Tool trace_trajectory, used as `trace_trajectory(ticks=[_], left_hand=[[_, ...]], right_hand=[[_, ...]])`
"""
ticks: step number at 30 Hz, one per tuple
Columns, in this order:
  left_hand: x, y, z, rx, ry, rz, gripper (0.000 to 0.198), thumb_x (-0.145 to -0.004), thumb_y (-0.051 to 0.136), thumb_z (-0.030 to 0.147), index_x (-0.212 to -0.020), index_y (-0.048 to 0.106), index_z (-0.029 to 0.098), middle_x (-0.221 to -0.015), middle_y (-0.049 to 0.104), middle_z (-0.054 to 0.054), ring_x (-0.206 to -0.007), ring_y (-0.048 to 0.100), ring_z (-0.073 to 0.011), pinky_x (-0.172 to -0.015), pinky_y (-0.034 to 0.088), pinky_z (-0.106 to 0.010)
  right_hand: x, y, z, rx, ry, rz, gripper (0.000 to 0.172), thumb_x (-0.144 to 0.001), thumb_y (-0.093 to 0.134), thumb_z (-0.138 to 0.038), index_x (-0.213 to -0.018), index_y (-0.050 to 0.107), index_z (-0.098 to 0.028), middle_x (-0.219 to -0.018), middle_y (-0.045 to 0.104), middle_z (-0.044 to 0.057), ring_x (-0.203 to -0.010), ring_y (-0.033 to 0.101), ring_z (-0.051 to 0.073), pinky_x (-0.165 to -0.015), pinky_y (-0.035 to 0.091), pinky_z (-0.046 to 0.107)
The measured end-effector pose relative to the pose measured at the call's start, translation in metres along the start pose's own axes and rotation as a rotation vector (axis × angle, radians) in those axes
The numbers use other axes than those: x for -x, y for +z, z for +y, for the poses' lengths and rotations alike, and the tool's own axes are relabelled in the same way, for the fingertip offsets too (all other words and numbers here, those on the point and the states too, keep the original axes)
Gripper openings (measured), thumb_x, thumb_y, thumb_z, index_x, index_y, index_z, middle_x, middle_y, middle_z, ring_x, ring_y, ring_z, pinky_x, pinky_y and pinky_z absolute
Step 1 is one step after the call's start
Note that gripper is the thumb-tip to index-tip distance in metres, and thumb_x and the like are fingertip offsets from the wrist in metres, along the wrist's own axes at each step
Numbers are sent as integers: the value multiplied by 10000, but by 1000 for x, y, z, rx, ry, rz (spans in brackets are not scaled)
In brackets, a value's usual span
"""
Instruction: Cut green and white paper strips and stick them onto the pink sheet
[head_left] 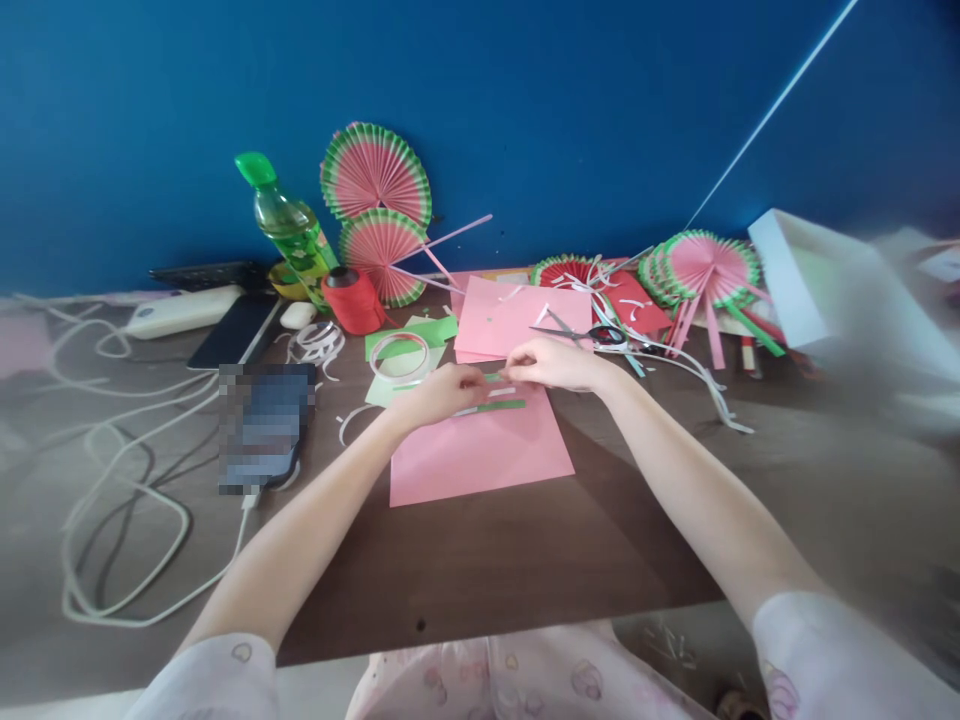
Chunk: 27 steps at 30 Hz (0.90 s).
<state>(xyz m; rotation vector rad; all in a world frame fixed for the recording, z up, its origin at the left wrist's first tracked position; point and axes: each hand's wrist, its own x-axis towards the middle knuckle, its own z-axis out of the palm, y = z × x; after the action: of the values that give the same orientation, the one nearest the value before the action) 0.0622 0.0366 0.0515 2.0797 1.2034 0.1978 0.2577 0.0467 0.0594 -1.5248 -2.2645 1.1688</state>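
My left hand (444,392) and my right hand (553,362) meet over a pink paper sheet (480,455), fingers pinched close together. Between their fingertips runs a small green paper strip (492,378). Just below, a second green strip (501,405) lies on the sheet, with small white pieces beside it. Beyond my right hand, black scissors (574,332) rest partly on a stack of pink paper (499,315). A roll of clear tape (400,357) sits on green paper (421,336) beyond my left hand.
Pleated paper fans (375,180) lean on the blue wall; more fans (701,265) lie at right by a white box (795,270). At left are a green-capped bottle (292,225), red thread spool (354,300), phone (270,430) and looping white cable (184,520).
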Motion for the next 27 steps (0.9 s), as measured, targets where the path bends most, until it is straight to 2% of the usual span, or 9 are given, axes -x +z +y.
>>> trace_trajectory(ticks=[5,12,17,21,27], left_hand=[[-1,1,-2,19,-14,6,245,-754,450,330,-793,633,172,-712,592,0,-656,506,-126,-595,361,-232],[-7,11,-6,-124,-67,34,246,-753,456,328,-693,623,158,-663,587,-8,-600,477,-121,-558,326,-245],[-7,16,-4,-214,-62,38,246,-768,452,325,-663,597,157,-637,582,-13,-589,474,-125,-583,331,-262],[-5,19,-2,-265,-47,68,243,-786,437,311,-679,598,164,-690,602,-32,-671,509,-154,-658,357,-292],[-7,22,-9,-275,13,64,228,-801,426,305,-774,617,182,-811,639,-50,-871,517,-212,-751,378,-329]], right_hand=[[-4,1,5,50,-78,-71,248,-700,546,-379,-747,630,-151,-699,600,13,-629,492,116,-572,331,238],[-4,7,2,87,35,-146,176,-698,529,-299,-725,611,-145,-618,573,9,-523,483,99,-499,329,229],[-3,12,0,158,76,-123,95,-683,519,-218,-679,591,-155,-581,582,11,-496,519,107,-484,364,223],[-5,15,2,119,109,-163,61,-664,500,-154,-641,556,-161,-552,580,4,-463,526,107,-485,394,223],[-6,15,6,97,72,-192,77,-695,505,-190,-620,501,-171,-550,568,-3,-482,537,109,-505,394,223]])
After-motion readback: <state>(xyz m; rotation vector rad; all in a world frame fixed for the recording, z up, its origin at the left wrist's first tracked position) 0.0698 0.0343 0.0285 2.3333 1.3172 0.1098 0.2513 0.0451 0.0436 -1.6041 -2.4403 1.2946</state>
